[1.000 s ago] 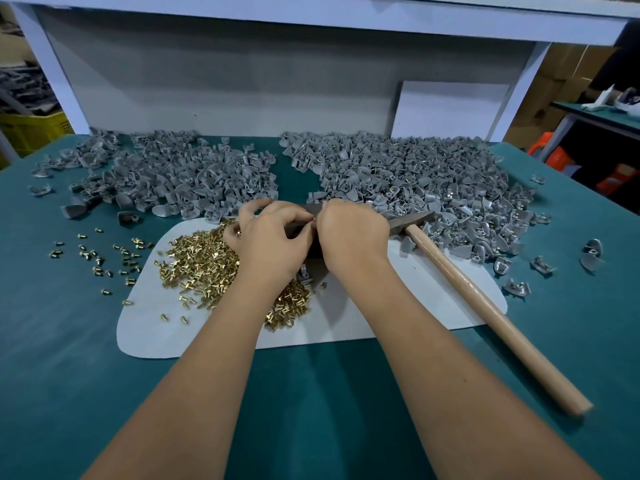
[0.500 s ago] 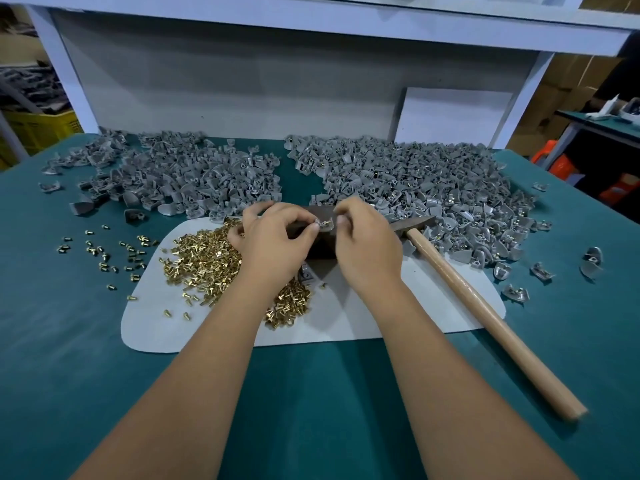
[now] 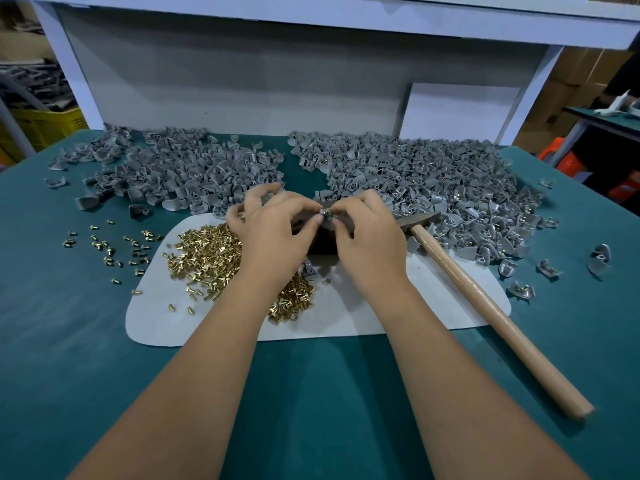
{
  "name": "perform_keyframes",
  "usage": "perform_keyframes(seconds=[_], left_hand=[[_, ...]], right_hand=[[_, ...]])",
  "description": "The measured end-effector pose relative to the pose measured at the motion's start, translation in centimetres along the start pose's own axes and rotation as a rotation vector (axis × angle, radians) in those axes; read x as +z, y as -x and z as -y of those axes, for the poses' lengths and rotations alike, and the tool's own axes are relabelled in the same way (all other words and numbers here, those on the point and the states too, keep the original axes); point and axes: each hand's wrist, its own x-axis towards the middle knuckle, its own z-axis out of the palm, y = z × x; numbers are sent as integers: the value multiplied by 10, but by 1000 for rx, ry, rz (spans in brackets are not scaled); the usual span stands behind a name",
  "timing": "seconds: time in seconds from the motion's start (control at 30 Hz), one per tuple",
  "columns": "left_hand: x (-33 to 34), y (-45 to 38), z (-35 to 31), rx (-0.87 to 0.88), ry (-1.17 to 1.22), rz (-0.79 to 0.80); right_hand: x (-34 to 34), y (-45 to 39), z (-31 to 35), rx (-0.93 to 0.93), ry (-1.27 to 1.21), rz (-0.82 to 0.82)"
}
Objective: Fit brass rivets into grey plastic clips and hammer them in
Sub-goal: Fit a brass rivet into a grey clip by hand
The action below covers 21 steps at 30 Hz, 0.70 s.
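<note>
The hammer lies unused on the mat. Brass rivets remain heaped. Left hand and right hand pinch one clip together, apparently seating a rivet. Beyond, the left pile looks unriveted; the right pile shows brass.

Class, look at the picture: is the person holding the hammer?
No. The hammer lies on the table, while both hands pinch a small grey clip between them.

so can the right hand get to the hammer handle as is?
Probably yes: the hammer lies bare beside the right hand, nothing on its handle. But that hand pinches a clip first.
</note>
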Motion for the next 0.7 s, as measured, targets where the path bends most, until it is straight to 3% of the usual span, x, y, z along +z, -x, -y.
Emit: perform_keyframes(seconds=[0.17,0.33,0.47,0.53,0.6,0.7], left_hand=[[-2,-1,2,22,-25,-37],[-18,-12,17,-183,93,-130],[-35,-17,32,-219,204,-121],[-37,-20,37,-256,254,-152],[-38,-21,40,-306,274,-200],[-36,-21,41,-335,302,-214]], right_hand=[[-2,1,3,-12,-23,-6],[-7,2,18,-106,-44,48],[-3,6,41,-193,-79,374],[6,11,53,-295,38,563],[15,18,60,-368,154,654],[17,20,65,-287,65,692]])
